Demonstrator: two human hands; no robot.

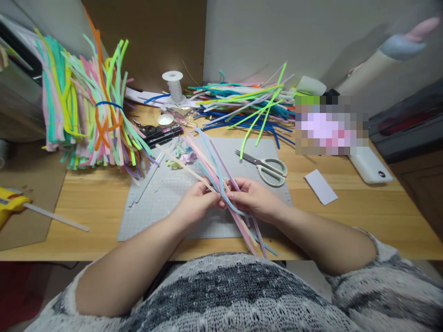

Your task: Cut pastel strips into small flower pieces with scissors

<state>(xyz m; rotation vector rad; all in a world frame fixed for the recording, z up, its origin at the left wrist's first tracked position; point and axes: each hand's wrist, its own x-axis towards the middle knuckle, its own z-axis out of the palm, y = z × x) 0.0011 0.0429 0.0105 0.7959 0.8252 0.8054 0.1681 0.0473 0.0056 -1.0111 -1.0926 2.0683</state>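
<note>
My left hand point(197, 200) and my right hand point(251, 198) meet over a grey cutting mat point(159, 203), both closed on a bunch of pastel pipe cleaners point(211, 157). The pink, blue, purple and cream stems fan up and away towards the back left. Their lower ends stick out below my right hand past the table's front edge. Small folded pastel pieces point(182, 157) lie on the mat just behind the bunch.
Scissors point(268, 168) rest at the mat's right edge, a white card point(320, 186) further right. A big bundle of pipe cleaners point(93, 110) stands at the back left, loose ones point(242, 103) at the back. A thread spool point(173, 85), black pens point(162, 133), a yellow glue gun point(10, 203) and a white device point(370, 168) lie around.
</note>
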